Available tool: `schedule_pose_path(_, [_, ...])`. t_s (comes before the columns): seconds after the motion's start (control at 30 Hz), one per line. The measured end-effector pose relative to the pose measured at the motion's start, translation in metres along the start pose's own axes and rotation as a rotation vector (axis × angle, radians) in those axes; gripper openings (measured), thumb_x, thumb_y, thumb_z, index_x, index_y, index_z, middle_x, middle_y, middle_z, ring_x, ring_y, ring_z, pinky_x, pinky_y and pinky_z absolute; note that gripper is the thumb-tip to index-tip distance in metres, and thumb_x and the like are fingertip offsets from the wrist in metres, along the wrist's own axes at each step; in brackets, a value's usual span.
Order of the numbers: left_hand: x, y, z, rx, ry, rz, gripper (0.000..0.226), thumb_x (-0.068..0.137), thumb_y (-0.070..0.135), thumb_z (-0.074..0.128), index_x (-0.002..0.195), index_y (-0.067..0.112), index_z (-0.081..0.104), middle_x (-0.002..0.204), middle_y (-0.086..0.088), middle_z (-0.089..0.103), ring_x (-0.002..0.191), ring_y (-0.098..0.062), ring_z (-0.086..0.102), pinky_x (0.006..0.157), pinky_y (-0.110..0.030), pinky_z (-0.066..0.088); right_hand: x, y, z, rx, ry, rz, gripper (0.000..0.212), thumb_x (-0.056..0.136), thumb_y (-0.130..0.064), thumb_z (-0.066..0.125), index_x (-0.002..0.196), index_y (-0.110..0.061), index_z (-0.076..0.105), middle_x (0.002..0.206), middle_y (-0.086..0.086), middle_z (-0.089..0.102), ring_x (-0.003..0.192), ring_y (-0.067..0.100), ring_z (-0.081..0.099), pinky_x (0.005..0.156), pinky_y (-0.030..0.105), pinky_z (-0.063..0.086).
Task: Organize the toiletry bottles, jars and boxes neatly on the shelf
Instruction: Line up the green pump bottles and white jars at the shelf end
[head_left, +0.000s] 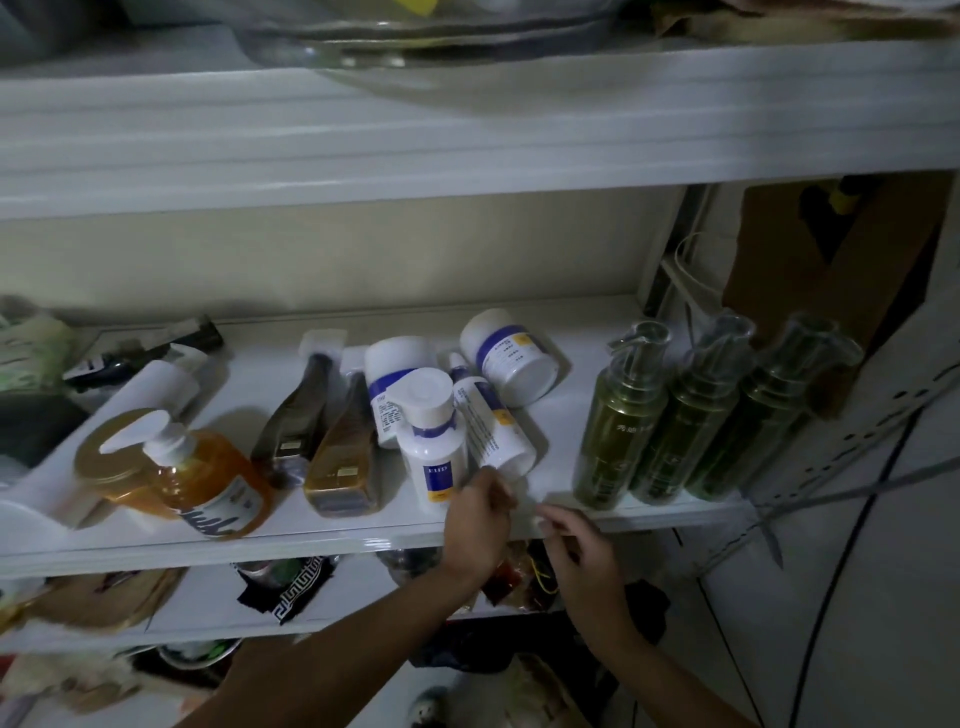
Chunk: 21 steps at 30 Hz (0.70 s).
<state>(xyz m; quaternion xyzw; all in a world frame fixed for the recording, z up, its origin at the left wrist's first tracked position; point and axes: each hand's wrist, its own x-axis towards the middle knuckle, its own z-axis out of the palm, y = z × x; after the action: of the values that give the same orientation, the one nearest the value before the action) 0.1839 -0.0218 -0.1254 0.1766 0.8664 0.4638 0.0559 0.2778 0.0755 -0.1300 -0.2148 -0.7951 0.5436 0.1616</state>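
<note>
Head view: tipped white blue-banded bottle (493, 431); left grip (480, 517) unclear, right grip (576, 545) loose, empty.

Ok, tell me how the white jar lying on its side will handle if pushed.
The jar lies on its round wall, so a push would probably roll it across the shelf. It looks like rigid plastic: likely stiff and not fragile. Its weight cannot be judged; the contents are hidden.

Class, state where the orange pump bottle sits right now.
In the head view, the orange pump bottle sits at the shelf's left front, beside a gold-lidded jar, left of the amber bottle.
</note>
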Motion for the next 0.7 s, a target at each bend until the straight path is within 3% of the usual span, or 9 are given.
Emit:
schedule_pose_path(0.13, [0.004, -0.003, -0.013, 0.027, -0.053, 0.006, 0.028, 0.079, -0.003, 0.056, 0.067, 0.021, 0.051, 0.068, 0.0, 0.062, 0.065, -0.014, 0.06, 0.063, -0.032, 0.051, 0.024, -0.023, 0.029, 0.028, 0.05, -0.032, 0.021, 0.093, -0.008, 0.053, 0.11, -0.015, 0.062, 0.107, -0.007, 0.061, 0.099, 0.001, 0.056, 0.086, 0.014, 0.043])
schedule_pose_path(0.27, [0.004, -0.012, -0.028, 0.09, -0.12, 0.014, 0.024, 0.076, -0.002, 0.054, 0.067, 0.02, 0.054, 0.07, 0.003, 0.063, 0.068, -0.014, 0.061, 0.064, -0.036, 0.053, 0.049, -0.041, 0.051, -0.018, 0.212, 0.09, 0.007, 0.089, -0.014, 0.059, 0.09, -0.014, 0.052, 0.097, 0.002, 0.052, 0.089, 0.018, 0.054, 0.077, 0.029, 0.044])
schedule_pose_path(0.4, [0.007, -0.02, -0.043, 0.105, -0.171, -0.063, 0.031, 0.072, -0.002, 0.05, 0.059, 0.026, 0.049, 0.072, 0.005, 0.064, 0.072, -0.016, 0.061, 0.068, -0.036, 0.053, 0.062, -0.045, 0.066, -0.015, 0.307, 0.228, 0.027, 0.081, -0.019, 0.069, 0.088, -0.004, 0.049, 0.1, 0.004, 0.039, 0.09, 0.02, 0.046, 0.078, 0.027, 0.037])
schedule_pose_path(0.47, [0.011, -0.023, -0.049, 0.087, -0.185, -0.085, 0.027, 0.069, -0.002, 0.047, 0.059, 0.023, 0.051, 0.072, 0.002, 0.065, 0.073, -0.017, 0.061, 0.068, -0.038, 0.053, 0.066, -0.044, 0.071, -0.001, 0.319, 0.276, 0.034, 0.077, -0.023, 0.073, 0.088, -0.003, 0.047, 0.098, 0.006, 0.042, 0.09, 0.021, 0.045, 0.075, 0.025, 0.033])
schedule_pose_path(0.63, [0.026, -0.028, -0.06, 0.051, -0.206, -0.128, 0.021, 0.071, -0.001, 0.048, 0.066, 0.014, 0.062, 0.072, -0.001, 0.068, 0.073, -0.021, 0.064, 0.068, -0.038, 0.055, 0.074, -0.048, 0.073, 0.105, 0.357, 0.326, 0.031, 0.083, -0.029, 0.068, 0.077, -0.012, 0.043, 0.072, 0.0, 0.051, 0.073, 0.022, 0.052, 0.065, 0.028, 0.037])
schedule_pose_path(0.7, [0.033, -0.029, -0.065, 0.061, -0.236, -0.047, 0.02, 0.077, 0.001, 0.049, 0.073, 0.014, 0.065, 0.08, -0.003, 0.07, 0.078, -0.021, 0.065, 0.072, -0.037, 0.054, 0.073, -0.049, 0.073, 0.152, 0.366, 0.329, 0.034, 0.08, -0.026, 0.073, 0.074, -0.014, 0.042, 0.069, -0.002, 0.05, 0.068, 0.019, 0.051, 0.059, 0.022, 0.037])
